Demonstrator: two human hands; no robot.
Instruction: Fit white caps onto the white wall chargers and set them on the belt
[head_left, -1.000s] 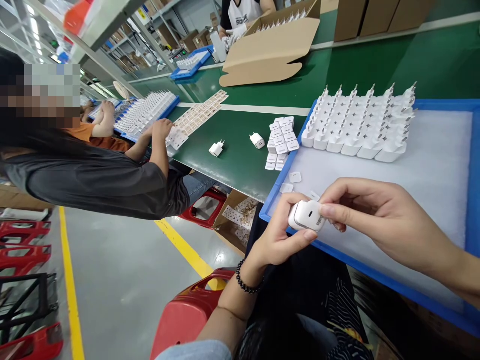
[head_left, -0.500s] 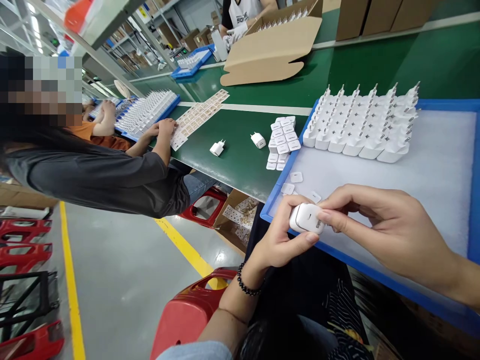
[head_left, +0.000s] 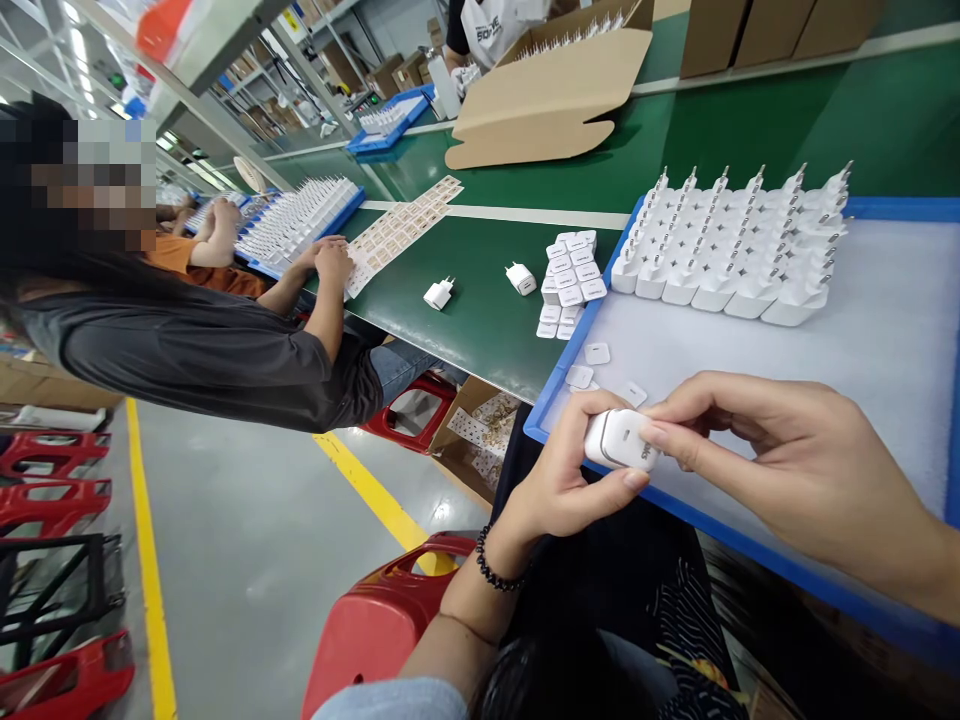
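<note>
A white charger plug (head_left: 621, 440) is held between both my hands over the near edge of a blue tray (head_left: 946, 330). My left hand (head_left: 559, 475), with a black bead bracelet on its wrist, grips the plug from the left and below. My right hand (head_left: 772, 455) pinches its right end with thumb and forefinger. Several rows of white chargers (head_left: 731, 250) stand prongs-up at the tray's far side. A few small white labels (head_left: 596, 353) lie on the tray's foam by my hands.
On the green conveyor belt (head_left: 480, 320) lie two loose chargers (head_left: 439, 293) and a stack of white pieces (head_left: 570, 275). A seated co-worker's hand (head_left: 330, 262) rests on sticker sheets (head_left: 401, 228) at left. An open cardboard box (head_left: 551, 95) stands farther back. Red stools (head_left: 375, 625) stand on the floor.
Both hands, still on the charger, have shifted slightly down and right. The co-worker's hand has moved a little along the sticker sheets.
</note>
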